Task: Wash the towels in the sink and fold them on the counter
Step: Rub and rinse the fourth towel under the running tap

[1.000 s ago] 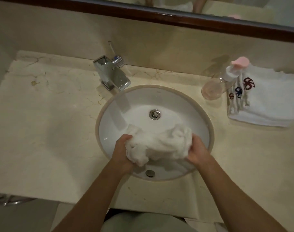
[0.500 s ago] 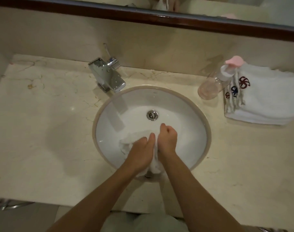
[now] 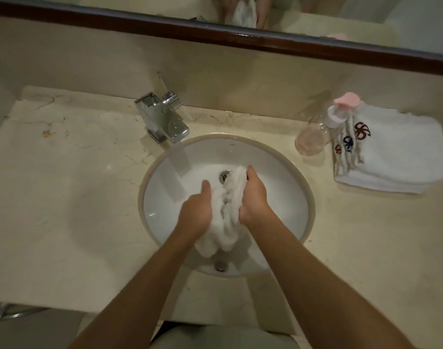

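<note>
A wet white towel is bunched into a long roll over the round white sink. My left hand grips its left side, thumb pointing up. My right hand grips its right side and far end, close to the drain. The towel's near end hangs down between my wrists. A stack of folded white towels with red and blue embroidered marks lies on the counter at the right.
A chrome faucet stands at the sink's back left. A clear bottle with a pink cap lies between sink and folded towels. A dark-framed mirror runs along the wall. The overflow hole sits at the sink's near wall.
A second ago my hands held the towel spread wide apart. They came together tightly, and now have parted slightly with the towel rolled lengthwise between them, reaching toward the drain.
</note>
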`<action>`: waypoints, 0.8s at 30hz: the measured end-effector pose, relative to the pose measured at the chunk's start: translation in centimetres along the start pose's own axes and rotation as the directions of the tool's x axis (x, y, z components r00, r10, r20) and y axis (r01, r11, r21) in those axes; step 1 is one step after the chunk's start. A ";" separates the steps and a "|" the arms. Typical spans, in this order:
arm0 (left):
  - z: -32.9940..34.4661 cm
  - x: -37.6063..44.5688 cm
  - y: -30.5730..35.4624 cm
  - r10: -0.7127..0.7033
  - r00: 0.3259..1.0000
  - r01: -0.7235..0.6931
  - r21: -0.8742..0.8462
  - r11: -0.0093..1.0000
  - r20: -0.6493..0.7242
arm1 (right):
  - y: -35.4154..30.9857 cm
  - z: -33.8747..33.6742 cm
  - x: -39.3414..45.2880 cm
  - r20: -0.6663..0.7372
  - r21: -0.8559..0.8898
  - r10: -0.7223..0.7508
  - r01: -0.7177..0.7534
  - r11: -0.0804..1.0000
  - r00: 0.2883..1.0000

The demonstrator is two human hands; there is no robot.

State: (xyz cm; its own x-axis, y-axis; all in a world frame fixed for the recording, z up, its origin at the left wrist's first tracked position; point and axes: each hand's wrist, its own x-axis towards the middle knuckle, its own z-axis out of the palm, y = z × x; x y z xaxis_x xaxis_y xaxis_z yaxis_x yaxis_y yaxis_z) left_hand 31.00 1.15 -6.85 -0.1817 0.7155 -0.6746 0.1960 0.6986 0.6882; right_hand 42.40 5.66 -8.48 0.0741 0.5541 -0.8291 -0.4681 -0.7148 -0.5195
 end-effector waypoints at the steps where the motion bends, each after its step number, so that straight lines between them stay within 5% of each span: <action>1: -0.8 1.1 -0.3 -0.031 0.999 0.037 -0.224 0.974 0.032 | 1.2 -1.0 -0.2 0.066 0.079 0.064 -0.070 0.994 0.996; 4: -2.4 1.9 -1.6 -0.165 0.968 0.249 -0.703 0.666 0.186 | 4.5 -4.1 -1.3 0.177 0.302 0.172 -0.220 0.928 0.969; 7: -1.8 0.1 -3.1 -0.261 0.893 0.443 -0.615 0.652 0.367 | 7.5 -5.1 -2.4 0.161 0.358 0.271 -0.312 0.880 0.949; 9: -0.9 -1.5 -4.0 -0.317 0.835 0.528 -0.494 0.691 0.450 | 8.2 -5.0 -2.6 0.053 0.218 0.207 -0.214 0.952 0.977; 14: 1.2 -0.3 -4.3 -0.260 0.965 0.263 -0.153 0.953 0.041 | 7.1 -2.4 -3.5 -0.006 -0.338 -0.138 0.128 0.933 0.990; 18: 2.3 -2.1 -3.6 -0.078 0.993 0.082 -0.039 0.996 0.084 | 5.3 0.1 -3.5 -0.036 -0.593 -0.461 0.352 0.724 0.887; 21: 1.5 -3.2 -2.6 0.071 0.997 -0.073 0.063 0.995 0.043 | 3.2 0.4 -1.6 -0.120 -0.590 -0.381 0.243 0.770 0.917; 24: -0.1 -0.1 -0.2 0.057 0.992 -0.058 -0.012 0.998 -0.116 | 3.8 1.5 -2.8 0.039 -0.647 -0.345 0.287 0.706 0.938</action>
State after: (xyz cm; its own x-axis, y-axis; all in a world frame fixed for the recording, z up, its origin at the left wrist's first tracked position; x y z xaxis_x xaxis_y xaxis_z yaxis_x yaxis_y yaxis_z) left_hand 30.85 0.89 -6.86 -0.2811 0.7499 -0.5989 0.1947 0.6557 0.7295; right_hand 39.10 2.02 -7.89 0.1964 0.7830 -0.5902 0.2609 -0.6220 -0.7383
